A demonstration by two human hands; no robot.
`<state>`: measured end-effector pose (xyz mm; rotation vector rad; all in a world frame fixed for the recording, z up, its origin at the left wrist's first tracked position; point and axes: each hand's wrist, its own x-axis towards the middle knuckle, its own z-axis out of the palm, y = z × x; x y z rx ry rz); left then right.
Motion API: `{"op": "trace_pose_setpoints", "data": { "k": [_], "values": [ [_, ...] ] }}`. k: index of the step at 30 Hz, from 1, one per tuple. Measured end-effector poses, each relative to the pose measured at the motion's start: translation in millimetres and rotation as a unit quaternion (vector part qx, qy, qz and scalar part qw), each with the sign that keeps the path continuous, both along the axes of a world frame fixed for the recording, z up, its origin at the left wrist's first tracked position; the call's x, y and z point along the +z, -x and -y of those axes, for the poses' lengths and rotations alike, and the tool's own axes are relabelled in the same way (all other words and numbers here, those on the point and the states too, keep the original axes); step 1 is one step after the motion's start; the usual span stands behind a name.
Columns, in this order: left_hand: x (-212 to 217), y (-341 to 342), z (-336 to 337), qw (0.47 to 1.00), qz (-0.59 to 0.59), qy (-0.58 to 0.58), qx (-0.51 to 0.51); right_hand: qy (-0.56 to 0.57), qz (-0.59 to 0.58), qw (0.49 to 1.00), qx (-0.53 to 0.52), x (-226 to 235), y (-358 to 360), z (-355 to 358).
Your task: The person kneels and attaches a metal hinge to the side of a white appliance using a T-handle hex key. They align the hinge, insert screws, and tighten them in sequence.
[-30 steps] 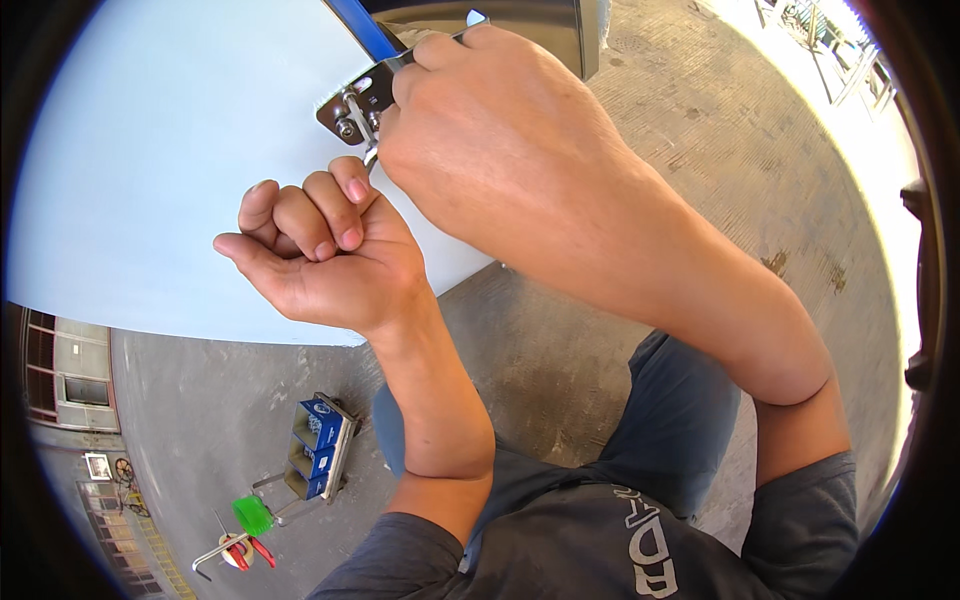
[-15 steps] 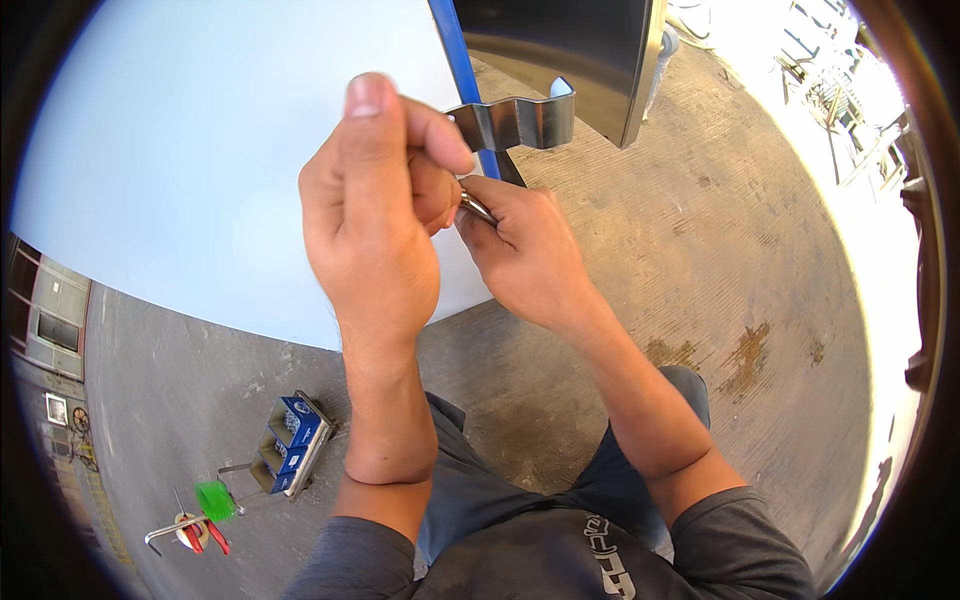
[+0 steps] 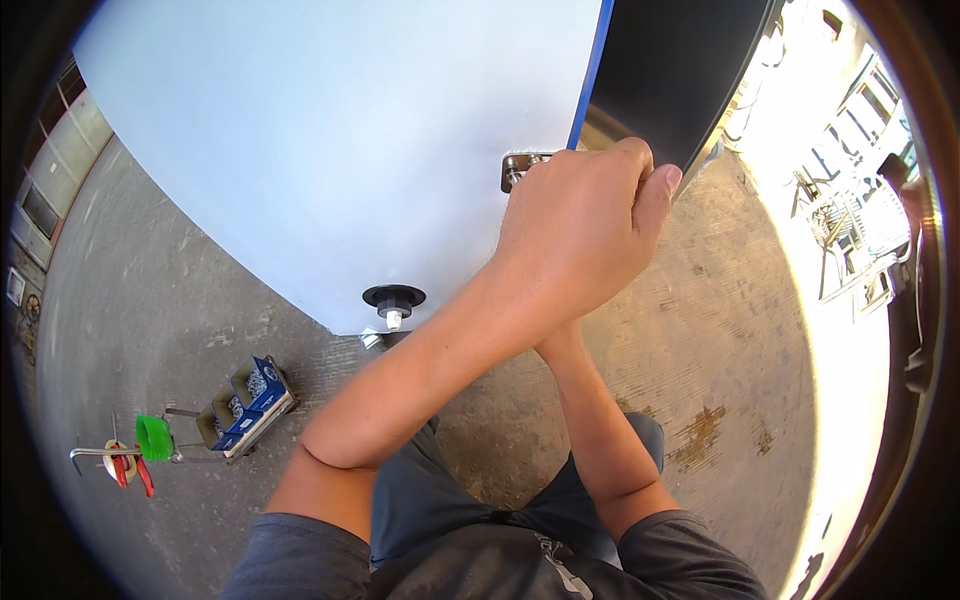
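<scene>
A large white panel [image 3: 330, 130] with a blue edge strip [image 3: 592, 75] fills the upper left. Near its right edge, the end of a metal bracket [image 3: 511, 178] lies against the panel face, with bolts or nuts on it partly covered by my hand. My left hand [image 3: 585, 215] is closed over the rest of the bracket, thumb at its right side; what lies inside the fingers is hidden. My left forearm crosses over my right forearm [image 3: 590, 400]. My right hand is out of sight behind the left hand and wrist.
A black round fitting with a white stem [image 3: 393, 298] sticks out at the panel's lower edge. On the lower left, blue bins [image 3: 262, 393] hold small hardware beside a green ring [image 3: 154, 438] and red-handled pliers [image 3: 125, 468]. A dark panel [image 3: 675, 70] stands upper right.
The white panel now reaches further right in view. My left hand has moved right and down over the bracket. My right hand, earlier visible with a metal tool, is now hidden underneath.
</scene>
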<state>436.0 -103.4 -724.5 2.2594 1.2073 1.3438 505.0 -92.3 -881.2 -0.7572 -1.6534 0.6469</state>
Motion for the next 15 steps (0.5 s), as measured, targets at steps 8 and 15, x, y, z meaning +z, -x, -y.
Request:
{"op": "trace_pose_setpoints", "data": {
  "k": [8, 15],
  "values": [
    [-35.4, 14.7, -5.2, 0.979, -0.064, -0.14, 0.131, 0.054, -0.256, 0.965, -0.031, 16.9, 32.6, 15.8],
    [-39.4, 4.9, -6.5, 0.974, 0.013, -0.168, 0.154, 0.098, 0.026, 0.993, -0.055, 23.2, 5.4, 14.6]
  ]
}}
